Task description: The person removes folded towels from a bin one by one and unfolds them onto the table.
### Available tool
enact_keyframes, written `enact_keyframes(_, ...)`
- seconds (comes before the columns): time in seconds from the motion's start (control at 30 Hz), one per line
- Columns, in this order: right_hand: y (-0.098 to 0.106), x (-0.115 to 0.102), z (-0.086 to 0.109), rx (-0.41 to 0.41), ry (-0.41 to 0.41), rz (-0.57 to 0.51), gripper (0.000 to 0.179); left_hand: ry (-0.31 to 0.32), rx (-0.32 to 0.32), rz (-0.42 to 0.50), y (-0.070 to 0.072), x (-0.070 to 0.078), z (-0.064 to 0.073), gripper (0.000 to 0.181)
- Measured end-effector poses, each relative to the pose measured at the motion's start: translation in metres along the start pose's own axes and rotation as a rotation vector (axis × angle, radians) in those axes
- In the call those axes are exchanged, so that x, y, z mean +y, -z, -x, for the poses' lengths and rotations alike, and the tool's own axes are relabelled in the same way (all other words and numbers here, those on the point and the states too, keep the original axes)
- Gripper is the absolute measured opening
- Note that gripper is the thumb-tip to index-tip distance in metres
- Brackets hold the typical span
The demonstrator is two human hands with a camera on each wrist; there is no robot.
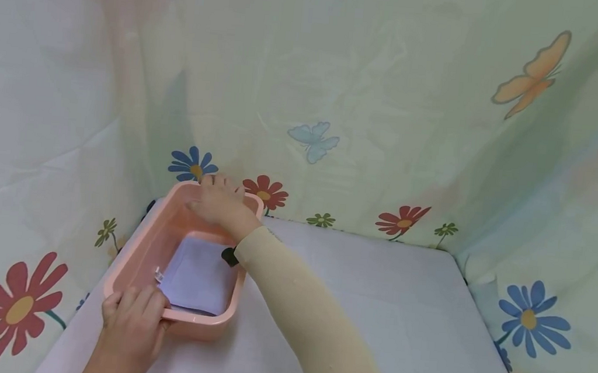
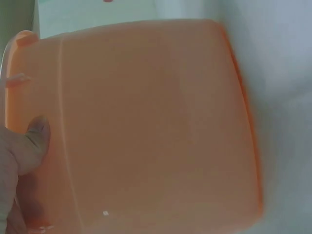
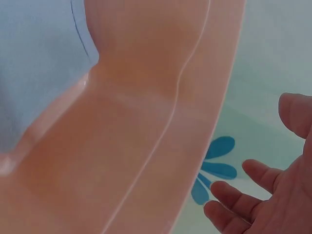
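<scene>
Two hands at a pink tub on the white table. Left hand grips the near rim, fingers curled over it. Right hand at the far rim, fingers relaxed, holding nothing. White cloth lies inside the tub.

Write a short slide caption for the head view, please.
Left hand grips the pink tub's near rim; right hand reaches its far rim.

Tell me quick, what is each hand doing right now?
Left hand: grips the near rim of the pink rectangular plastic tub.
Right hand: open, fingers loose at the tub's far rim, holding nothing.
</scene>
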State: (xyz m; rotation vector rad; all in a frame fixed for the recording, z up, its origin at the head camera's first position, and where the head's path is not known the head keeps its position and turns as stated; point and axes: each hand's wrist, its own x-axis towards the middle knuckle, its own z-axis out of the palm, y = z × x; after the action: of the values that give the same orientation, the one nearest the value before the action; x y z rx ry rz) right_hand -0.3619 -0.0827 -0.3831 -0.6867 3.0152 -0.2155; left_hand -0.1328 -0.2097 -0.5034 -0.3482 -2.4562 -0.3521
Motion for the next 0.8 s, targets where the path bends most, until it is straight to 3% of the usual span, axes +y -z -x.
enact_keyframes(0.2,-0.013,-0.008,-0.001,-0.053,-0.005,-0.037,0.067,0.016,-0.027,-0.013,0.000,0.006,0.004,0.047)
enact_keyframes(0.47,-0.034,-0.013,-0.004,-0.127,-0.060,-0.037,0.074,0.020,-0.050,-0.030,0.003,0.008,0.007,0.046)
enact_keyframes(0.8,-0.056,-0.016,-0.006,-0.139,-0.062,-0.055,0.073,0.029,-0.049,-0.030,0.001,0.008,0.007,0.043)
